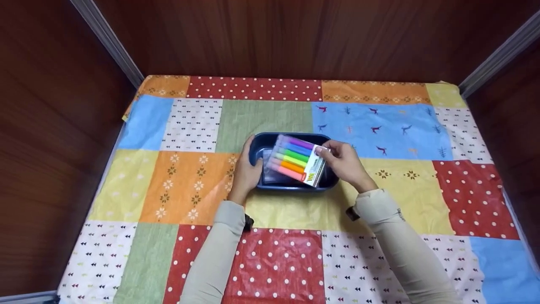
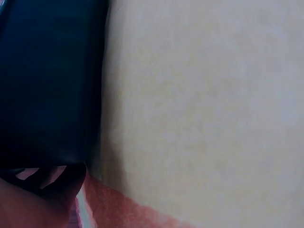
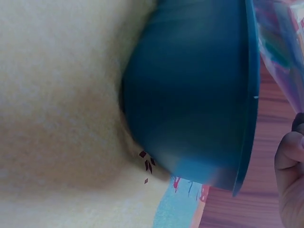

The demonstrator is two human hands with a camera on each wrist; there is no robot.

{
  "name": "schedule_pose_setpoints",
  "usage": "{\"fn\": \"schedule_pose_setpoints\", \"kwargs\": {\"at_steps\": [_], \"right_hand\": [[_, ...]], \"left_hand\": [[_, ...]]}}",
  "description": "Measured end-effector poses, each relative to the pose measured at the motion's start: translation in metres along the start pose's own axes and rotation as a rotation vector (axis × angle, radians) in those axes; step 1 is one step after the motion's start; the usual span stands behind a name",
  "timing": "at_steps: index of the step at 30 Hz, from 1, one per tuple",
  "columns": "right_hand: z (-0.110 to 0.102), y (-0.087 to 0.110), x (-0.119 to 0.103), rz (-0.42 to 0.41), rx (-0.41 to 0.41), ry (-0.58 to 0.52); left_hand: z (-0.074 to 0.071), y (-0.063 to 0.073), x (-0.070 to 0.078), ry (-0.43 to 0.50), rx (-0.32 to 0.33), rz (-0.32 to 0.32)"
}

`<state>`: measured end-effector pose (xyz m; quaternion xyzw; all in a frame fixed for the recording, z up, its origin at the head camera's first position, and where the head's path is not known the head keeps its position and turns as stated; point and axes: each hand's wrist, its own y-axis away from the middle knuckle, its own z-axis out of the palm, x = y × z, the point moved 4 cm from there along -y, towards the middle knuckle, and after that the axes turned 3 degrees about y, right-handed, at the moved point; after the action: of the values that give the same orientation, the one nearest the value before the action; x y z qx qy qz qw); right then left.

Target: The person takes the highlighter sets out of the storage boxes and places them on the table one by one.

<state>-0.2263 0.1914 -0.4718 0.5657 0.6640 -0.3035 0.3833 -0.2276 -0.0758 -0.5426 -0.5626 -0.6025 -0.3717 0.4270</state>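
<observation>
A dark blue basin [image 1: 280, 188] stands on the cloth in front of me. My left hand [image 1: 246, 171] grips its left end, with the thumb over the rim; the left wrist view catches the basin's side [image 2: 52, 85] and part of that hand [image 2: 35, 199]. My right hand [image 1: 346, 164] pinches the right edge of a clear pack of highlighters [image 1: 293, 158], tilted above the basin's opening. The pens run from purple through blue, green, yellow and orange to pink. In the right wrist view the pack [image 3: 278, 52] shows beyond the basin's rim, partly cut off. Below the pack, a clear or dark flat item inside is mostly hidden.
A patchwork-patterned cloth [image 1: 190, 181] covers the table. Dark wood panels [image 1: 295, 38] rise behind it and on both sides, with metal strips [image 1: 112, 38] at the corners.
</observation>
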Motion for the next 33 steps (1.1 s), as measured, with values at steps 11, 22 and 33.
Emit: {"fn": "schedule_pose_setpoints", "kwargs": {"at_steps": [11,22,33], "right_hand": [[-0.006,0.018,0.009,0.112,0.141,-0.199],[-0.004,0.028,0.013,0.168,0.222,-0.308],[-0.007,0.038,0.016,0.134,0.267,-0.314]], "left_hand": [[0.002,-0.002,0.002,-0.010,-0.003,-0.043],[-0.001,-0.004,0.003,-0.048,-0.006,-0.022],[-0.001,0.001,-0.001,-0.041,-0.005,-0.037]]}}
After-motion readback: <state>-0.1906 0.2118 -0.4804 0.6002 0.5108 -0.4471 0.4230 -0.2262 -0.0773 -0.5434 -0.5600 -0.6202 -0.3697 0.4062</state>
